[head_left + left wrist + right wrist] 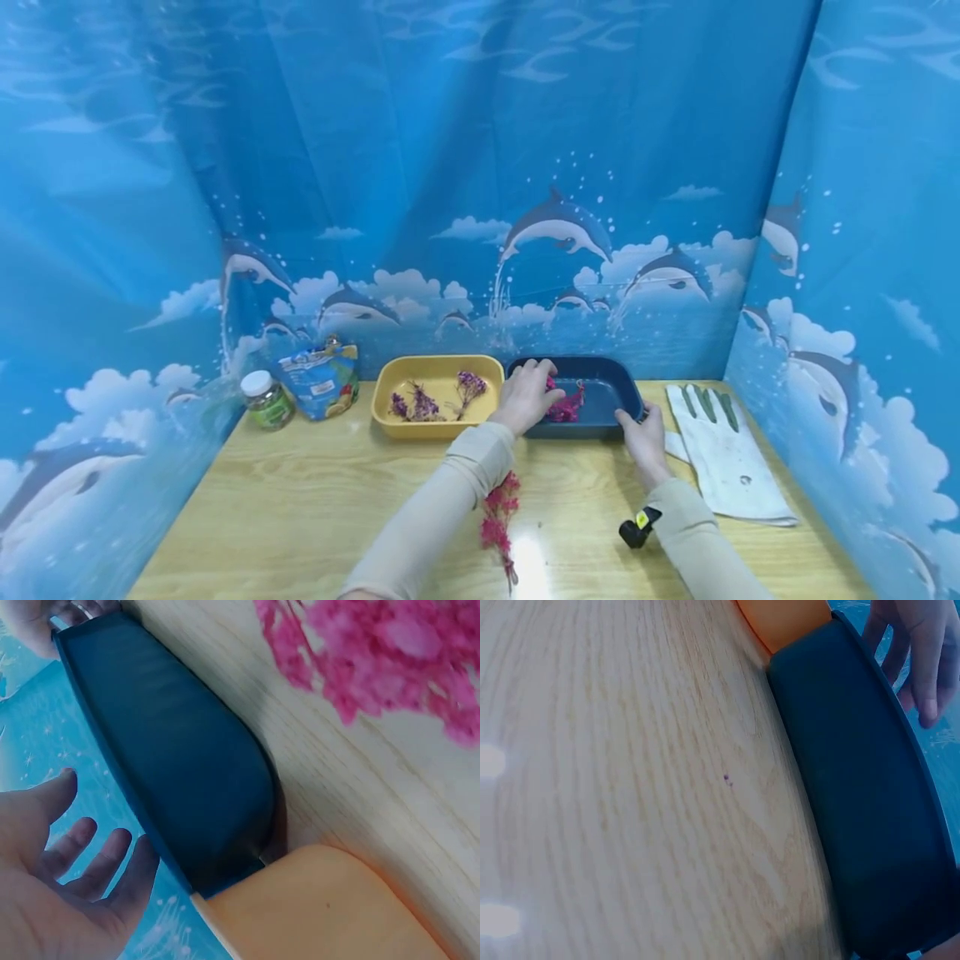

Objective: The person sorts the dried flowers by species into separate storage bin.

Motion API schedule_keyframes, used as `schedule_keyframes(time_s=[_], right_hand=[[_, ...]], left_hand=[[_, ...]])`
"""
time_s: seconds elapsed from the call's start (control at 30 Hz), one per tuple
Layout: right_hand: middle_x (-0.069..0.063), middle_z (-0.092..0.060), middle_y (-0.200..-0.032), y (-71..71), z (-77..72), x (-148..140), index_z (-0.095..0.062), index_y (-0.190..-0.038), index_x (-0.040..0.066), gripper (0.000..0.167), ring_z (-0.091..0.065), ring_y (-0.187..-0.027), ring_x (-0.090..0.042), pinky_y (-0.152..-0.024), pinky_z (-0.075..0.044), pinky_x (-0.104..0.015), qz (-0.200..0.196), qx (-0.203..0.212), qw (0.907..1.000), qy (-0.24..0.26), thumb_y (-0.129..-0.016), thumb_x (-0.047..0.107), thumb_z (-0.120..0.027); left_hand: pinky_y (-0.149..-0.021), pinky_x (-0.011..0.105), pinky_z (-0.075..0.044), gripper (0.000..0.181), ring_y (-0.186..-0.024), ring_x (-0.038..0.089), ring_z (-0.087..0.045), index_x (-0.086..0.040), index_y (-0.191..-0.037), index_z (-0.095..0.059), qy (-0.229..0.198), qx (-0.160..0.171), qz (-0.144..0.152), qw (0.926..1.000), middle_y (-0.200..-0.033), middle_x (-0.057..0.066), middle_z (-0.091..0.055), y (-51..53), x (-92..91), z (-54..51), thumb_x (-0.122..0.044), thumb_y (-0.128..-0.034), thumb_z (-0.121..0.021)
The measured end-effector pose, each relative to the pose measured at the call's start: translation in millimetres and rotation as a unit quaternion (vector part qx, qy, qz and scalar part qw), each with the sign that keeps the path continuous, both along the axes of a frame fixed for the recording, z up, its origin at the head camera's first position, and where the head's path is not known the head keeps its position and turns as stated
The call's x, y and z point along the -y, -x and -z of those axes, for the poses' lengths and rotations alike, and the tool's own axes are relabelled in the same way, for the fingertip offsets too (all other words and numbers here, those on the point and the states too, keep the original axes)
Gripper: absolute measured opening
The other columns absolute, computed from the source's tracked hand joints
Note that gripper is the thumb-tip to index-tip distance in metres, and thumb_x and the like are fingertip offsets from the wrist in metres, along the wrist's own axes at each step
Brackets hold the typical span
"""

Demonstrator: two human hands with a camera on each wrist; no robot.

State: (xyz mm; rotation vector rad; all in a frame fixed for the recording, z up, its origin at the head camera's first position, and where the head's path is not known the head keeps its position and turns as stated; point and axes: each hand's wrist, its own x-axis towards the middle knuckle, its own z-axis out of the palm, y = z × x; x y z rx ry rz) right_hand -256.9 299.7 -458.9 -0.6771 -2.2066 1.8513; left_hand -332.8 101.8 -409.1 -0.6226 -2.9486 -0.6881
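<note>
A dark blue tray stands at the back of the table with pink dried flowers in its left part. Over that left end hovers my left hand; its fingers are loosely spread and hold nothing, as the left wrist view also shows. My right hand grips the tray's right end, thumb on the rim. Beside it, touching, is a yellow tray with several purple dried flower sprigs. A pink dried flower sprig lies on the table by my left forearm.
At the back left stand a white-lidded jar and a blue snack pouch. A white cloth glove with green fingers lies at the right. Blue dolphin-print curtains enclose the wooden table.
</note>
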Motion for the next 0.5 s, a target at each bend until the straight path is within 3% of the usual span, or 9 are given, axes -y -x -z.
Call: schedule_keyframes(time_s=[0.17, 0.33, 0.5], right_hand=[[-0.035, -0.03, -0.164, -0.7, 0.0, 1, -0.016, -0.162, -0.006, 0.068, -0.034, -0.153, -0.049, -0.129, -0.033, -0.06, -0.001, 0.001, 1.0, -0.001, -0.109, 0.017, -0.051], [-0.035, -0.029, -0.165, -0.8, 0.2, 1, -0.016, -0.163, -0.006, 0.068, -0.033, -0.154, -0.049, -0.129, -0.034, -0.06, -0.001, 0.003, 1.0, -0.003, -0.109, 0.017, -0.051], [-0.035, -0.03, -0.164, 0.0, 0.1, -1, -0.017, -0.162, -0.006, 0.067, -0.035, -0.152, -0.049, -0.128, -0.035, -0.06, -0.001, 0.005, 1.0, -0.003, -0.109, 0.017, -0.051]], left_hand=[[-0.092, 0.04, -0.059, 0.037, -0.116, 0.024, -0.065, -0.022, -0.132, -0.066, -0.023, -0.006, -0.003, 0.9997, -0.123, 0.0, -0.068, -2.1, 9.7, -5.4, -0.045, -0.1038, -0.065], [-0.087, 0.038, -0.06, 0.034, -0.111, 0.022, -0.067, -0.02, -0.134, -0.066, -0.051, -0.004, 0.017, 0.9985, -0.124, 0.004, -0.07, -7.5, 23.6, -12.1, -0.04, -0.1065, -0.062], [-0.1, 0.039, -0.06, 0.037, -0.122, 0.019, -0.066, -0.025, -0.144, -0.061, -0.073, 0.013, 0.056, 0.9956, -0.138, 0.003, -0.068, -16.7, 40.2, -17.6, -0.037, -0.1092, -0.057]])
